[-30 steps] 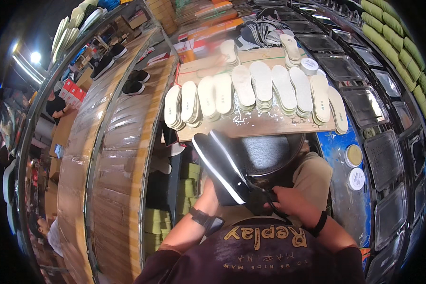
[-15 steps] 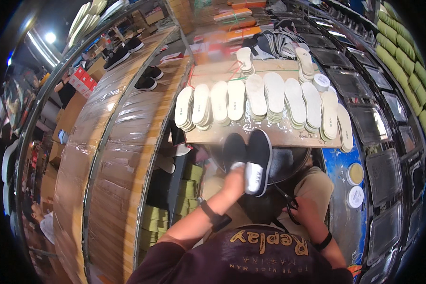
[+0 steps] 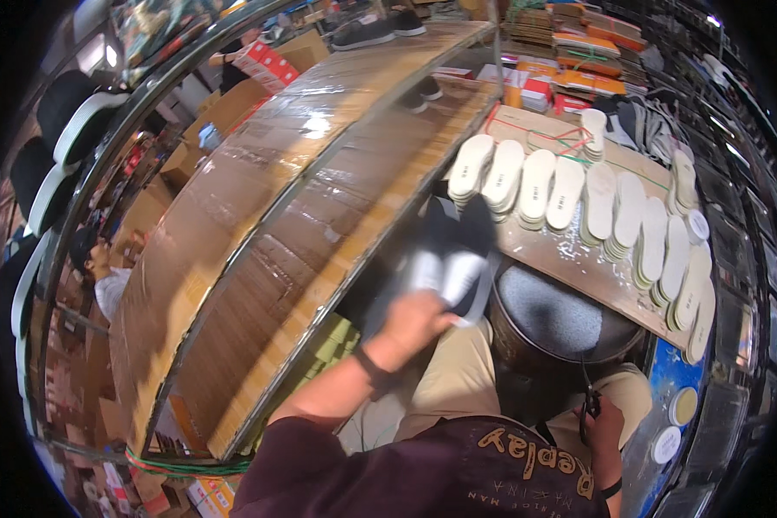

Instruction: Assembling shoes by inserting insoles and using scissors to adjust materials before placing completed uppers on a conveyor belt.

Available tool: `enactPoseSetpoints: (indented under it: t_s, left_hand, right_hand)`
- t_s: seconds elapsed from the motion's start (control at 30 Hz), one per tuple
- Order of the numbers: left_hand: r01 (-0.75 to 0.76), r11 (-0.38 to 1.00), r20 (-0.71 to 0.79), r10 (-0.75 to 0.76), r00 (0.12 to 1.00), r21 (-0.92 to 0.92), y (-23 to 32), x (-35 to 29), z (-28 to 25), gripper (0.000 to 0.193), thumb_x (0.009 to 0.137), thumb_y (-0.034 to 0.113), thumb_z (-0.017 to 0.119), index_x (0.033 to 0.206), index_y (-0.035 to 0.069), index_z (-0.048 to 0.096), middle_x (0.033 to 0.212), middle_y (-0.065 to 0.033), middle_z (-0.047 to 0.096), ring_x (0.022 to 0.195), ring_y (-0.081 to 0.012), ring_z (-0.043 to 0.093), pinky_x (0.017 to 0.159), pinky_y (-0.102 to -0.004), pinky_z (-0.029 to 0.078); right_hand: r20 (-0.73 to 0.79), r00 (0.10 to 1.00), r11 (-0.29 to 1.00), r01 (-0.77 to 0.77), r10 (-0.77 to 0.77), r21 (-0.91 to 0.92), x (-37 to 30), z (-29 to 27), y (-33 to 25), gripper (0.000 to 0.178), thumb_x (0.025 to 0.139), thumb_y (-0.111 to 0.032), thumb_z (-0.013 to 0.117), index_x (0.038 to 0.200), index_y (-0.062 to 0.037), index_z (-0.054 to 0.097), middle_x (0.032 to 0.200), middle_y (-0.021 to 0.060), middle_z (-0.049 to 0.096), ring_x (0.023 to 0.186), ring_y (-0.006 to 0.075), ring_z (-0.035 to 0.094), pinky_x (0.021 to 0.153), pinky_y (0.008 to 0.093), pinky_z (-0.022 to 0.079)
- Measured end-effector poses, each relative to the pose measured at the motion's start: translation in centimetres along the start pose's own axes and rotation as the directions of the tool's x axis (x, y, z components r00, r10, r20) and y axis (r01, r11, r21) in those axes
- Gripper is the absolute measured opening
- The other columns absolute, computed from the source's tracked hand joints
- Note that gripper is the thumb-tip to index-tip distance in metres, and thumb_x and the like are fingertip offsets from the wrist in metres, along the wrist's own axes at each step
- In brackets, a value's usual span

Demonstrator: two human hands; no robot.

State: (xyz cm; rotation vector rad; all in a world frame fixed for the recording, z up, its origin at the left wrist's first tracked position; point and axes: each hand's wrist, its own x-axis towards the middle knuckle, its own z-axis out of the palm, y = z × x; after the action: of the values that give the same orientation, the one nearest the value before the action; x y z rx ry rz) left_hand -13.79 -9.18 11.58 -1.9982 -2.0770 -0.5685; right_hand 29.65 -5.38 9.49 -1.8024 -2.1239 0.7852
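Note:
My left hand [image 3: 413,326] grips a pair of black slip-on shoes [image 3: 482,226] at the heel end. They are blurred by motion, with pale insoles showing inside and white sole edges. The pair is over my left thigh, beside the shelf rack. My right hand [image 3: 607,423] is closed around black-handled scissors [image 3: 590,404] by my right knee, the blades pointing up toward a round dark tub [image 3: 527,345]. Stacks of cream insoles [image 3: 566,192] stand in a row on the wooden board [image 3: 540,246] in front of me.
On the left runs a rack with plastic-wrapped shelves [image 3: 250,216], holding black shoes [image 3: 363,34]. Two round tins [image 3: 667,444] sit on a blue surface at the right, near dark trays [image 3: 742,324]. Orange boxes [image 3: 589,82] are piled at the back. Another person [image 3: 110,285] is at far left.
The view has swung left. My left hand has carried the shoes left, from in front of the insole board toward the shelf rack. The scissors stay in my right hand near the knee.

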Motion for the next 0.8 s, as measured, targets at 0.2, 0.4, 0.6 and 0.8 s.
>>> enactPoseSetpoints:
  t_s: [0.2, 0.4, 0.6, 0.8]
  left_hand:
    - [0.584, 0.772, -0.396, -0.468, 0.790, 0.252, -22.3, -10.2, -9.8, 0.050, 0.070, 0.043, 0.077, 0.087, -0.002, 0.064, 0.096, -0.0239, 0.063, 0.090, -0.0433, 0.058, 0.079, -0.0457, 0.047]
    - [0.820, 0.375, -0.112, -0.880, 0.461, 0.433, -37.4, -25.8, -20.5, 0.055, 0.075, 0.039, 0.069, 0.111, -0.002, 0.061, 0.110, -0.0248, 0.061, 0.106, -0.0410, 0.055, 0.091, -0.0453, 0.043]
    - [0.818, 0.368, -0.198, -0.850, 0.489, 0.442, -40.3, -24.7, -19.4, 0.038, 0.086, 0.023, 0.056, 0.114, -0.002, 0.058, 0.111, -0.0226, 0.061, 0.104, -0.0367, 0.058, 0.089, -0.0410, 0.045]
    - [0.399, 0.915, -0.120, -0.404, 0.907, -0.063, -24.5, -4.2, -3.1, 0.030, 0.084, 0.006, 0.055, 0.112, -0.003, 0.058, 0.109, -0.0194, 0.060, 0.106, -0.0352, 0.055, 0.095, -0.0415, 0.042]
  right_hand:
    - [0.049, 0.995, 0.993, 0.086, -0.082, -0.078, 0.8, 1.5, -0.6, 0.046, 0.067, -0.044, 0.077, 0.080, -0.0030, 0.061, 0.075, 0.0162, 0.062, 0.075, 0.0378, 0.060, 0.065, 0.0449, 0.045]
    - [0.056, 0.997, 0.987, 0.052, -0.044, -0.151, 1.3, 0.8, -1.6, 0.053, 0.068, -0.053, 0.073, 0.080, -0.0031, 0.059, 0.076, 0.0170, 0.061, 0.077, 0.0386, 0.060, 0.065, 0.0455, 0.045]
    - [0.045, 0.997, 0.972, 0.077, -0.068, -0.223, 1.1, -0.2, -0.5, 0.050, 0.071, -0.053, 0.071, 0.083, -0.0046, 0.062, 0.084, 0.0166, 0.064, 0.081, 0.0358, 0.062, 0.070, 0.0444, 0.049]
    - [-0.132, 0.991, 0.984, -0.035, 0.012, -0.174, -0.2, -2.3, 1.8, 0.024, 0.072, -0.015, 0.068, 0.092, -0.0046, 0.060, 0.086, 0.0174, 0.066, 0.086, 0.0367, 0.063, 0.076, 0.0451, 0.050]
